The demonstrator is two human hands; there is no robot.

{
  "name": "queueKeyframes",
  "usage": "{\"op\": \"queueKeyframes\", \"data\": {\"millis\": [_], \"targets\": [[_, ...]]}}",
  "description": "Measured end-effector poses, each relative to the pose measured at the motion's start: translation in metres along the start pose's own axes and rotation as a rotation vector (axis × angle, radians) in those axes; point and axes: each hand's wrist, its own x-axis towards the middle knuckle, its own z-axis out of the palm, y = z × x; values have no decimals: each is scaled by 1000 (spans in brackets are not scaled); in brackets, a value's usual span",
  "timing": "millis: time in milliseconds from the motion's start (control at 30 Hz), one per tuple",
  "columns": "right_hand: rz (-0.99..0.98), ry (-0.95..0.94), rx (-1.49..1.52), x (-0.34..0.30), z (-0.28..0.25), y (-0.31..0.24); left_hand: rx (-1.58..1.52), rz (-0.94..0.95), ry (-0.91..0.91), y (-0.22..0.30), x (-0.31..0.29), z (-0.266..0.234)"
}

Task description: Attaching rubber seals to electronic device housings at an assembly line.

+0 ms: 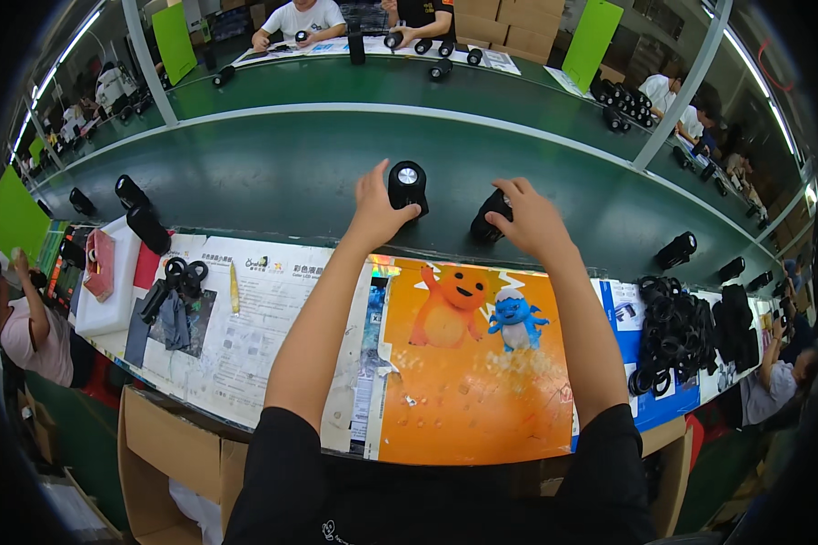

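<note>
Black sleeves and two bare forearms rise from the lower edge, crossing an orange poster [463, 381] with two cartoon figures that covers the bench between the person and the grip. Left of the left forearm lie printed paper sheets [254, 318], a pair of black rings [184, 271] and a white tray [109, 291]; right of the right forearm sits a heap of black straps [677, 327], seemingly stock kept within reach. Beyond the poster edge, both hands meet the green conveyor belt [273, 173]. Left hand [375, 211], fingers curled, grasps the side of an upright black cylindrical lamp [407, 186], whose silver lens faces up; the upright pose likely lets it stand steady on the belt. Right hand [529, 218], just beside it, arches over a second black lamp [491, 216] lying tilted on its side, fingertips pressing its upper end; how tightly it closes cannot be told, since the palm hides the contact. Further along the belt from each grip stand more black lamps [136, 204], well apart. Beyond the far belt, other people work at a second bench [373, 45] among cardboard boxes and green boards
</note>
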Motion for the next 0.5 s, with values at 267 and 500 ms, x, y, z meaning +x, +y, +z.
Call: {"op": "queueKeyframes", "data": {"millis": [267, 500], "targets": [[-32, 222, 37, -14, -24, 16, -19, -81, -149, 27, 12, -8], [-200, 218, 574, -107, 20, -76, -961, -412, -15, 77, -79, -35]]}}
